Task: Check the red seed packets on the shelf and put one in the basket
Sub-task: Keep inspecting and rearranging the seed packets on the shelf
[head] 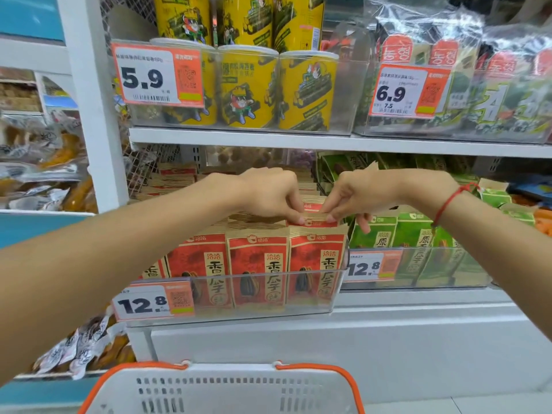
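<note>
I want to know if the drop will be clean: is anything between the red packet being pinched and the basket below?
Only the clear bin's front wall and the front packets. Both hands must lift it over; the basket sits open below.

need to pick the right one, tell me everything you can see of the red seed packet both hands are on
The red and tan paper seed packet stands upright in the second row of the clear plastic shelf bin, behind the rightmost front packet. Only its top shows: a tan striped sealed edge above a red band with a small logo. The left hand and right hand pinch that top edge from either side with their fingers. Its lower part is hidden.
</note>
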`<state>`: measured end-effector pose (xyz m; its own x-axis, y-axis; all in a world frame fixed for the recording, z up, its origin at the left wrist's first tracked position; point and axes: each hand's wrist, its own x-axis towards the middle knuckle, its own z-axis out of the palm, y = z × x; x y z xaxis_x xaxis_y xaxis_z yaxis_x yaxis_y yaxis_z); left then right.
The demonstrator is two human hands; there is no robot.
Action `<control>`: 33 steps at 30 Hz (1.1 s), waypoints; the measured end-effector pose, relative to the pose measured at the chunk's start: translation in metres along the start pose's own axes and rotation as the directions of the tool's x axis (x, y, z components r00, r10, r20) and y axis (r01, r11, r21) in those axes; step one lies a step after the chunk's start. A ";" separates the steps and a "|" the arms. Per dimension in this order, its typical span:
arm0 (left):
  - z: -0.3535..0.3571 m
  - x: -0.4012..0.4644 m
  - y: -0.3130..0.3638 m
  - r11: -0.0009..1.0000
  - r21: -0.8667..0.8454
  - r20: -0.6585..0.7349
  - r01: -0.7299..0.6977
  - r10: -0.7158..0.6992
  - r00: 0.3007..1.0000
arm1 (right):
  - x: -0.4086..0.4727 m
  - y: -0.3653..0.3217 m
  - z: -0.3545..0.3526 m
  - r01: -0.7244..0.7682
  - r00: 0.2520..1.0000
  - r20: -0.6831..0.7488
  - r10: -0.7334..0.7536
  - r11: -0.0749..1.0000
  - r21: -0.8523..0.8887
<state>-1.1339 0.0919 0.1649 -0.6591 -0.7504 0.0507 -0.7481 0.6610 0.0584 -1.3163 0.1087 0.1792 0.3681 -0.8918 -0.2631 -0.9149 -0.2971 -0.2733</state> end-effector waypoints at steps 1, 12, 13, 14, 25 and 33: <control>0.000 -0.001 0.001 1.000 0.005 0.005 0.008 -0.008 1.000 | 0.000 -0.001 -0.001 -0.007 1.000 0.018 0.007 1.000 0.004; 0.025 -0.040 -0.013 0.992 -0.119 -0.144 0.028 -0.045 0.989 | 0.012 -0.009 0.009 -0.006 0.860 -0.490 -0.144 0.957 -0.291; 0.027 -0.042 -0.012 0.991 -0.133 -0.158 0.033 -0.054 0.986 | 0.017 -0.012 0.011 -0.033 0.864 -0.482 -0.146 0.938 -0.344; 0.028 -0.043 -0.011 0.987 -0.158 -0.172 0.039 -0.066 0.983 | 0.021 -0.015 0.011 -0.063 0.870 -0.471 -0.145 0.916 -0.397; 0.017 -0.037 0.001 0.954 -0.267 -0.190 0.138 -0.193 0.963 | 0.027 -0.050 0.020 -0.218 0.963 -0.255 -0.083 0.311 -0.925; 0.023 -0.040 -0.004 0.894 -0.440 -0.286 0.083 -0.227 0.931 | 0.010 -0.030 0.005 -0.129 0.909 -0.384 -0.160 0.769 -0.626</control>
<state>-1.1063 0.1186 0.1395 -0.4212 -0.8489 0.3193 -0.6897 0.5284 0.4950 -1.2848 0.1100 0.1803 0.4177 -0.8943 0.1603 -0.8547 -0.3269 0.4033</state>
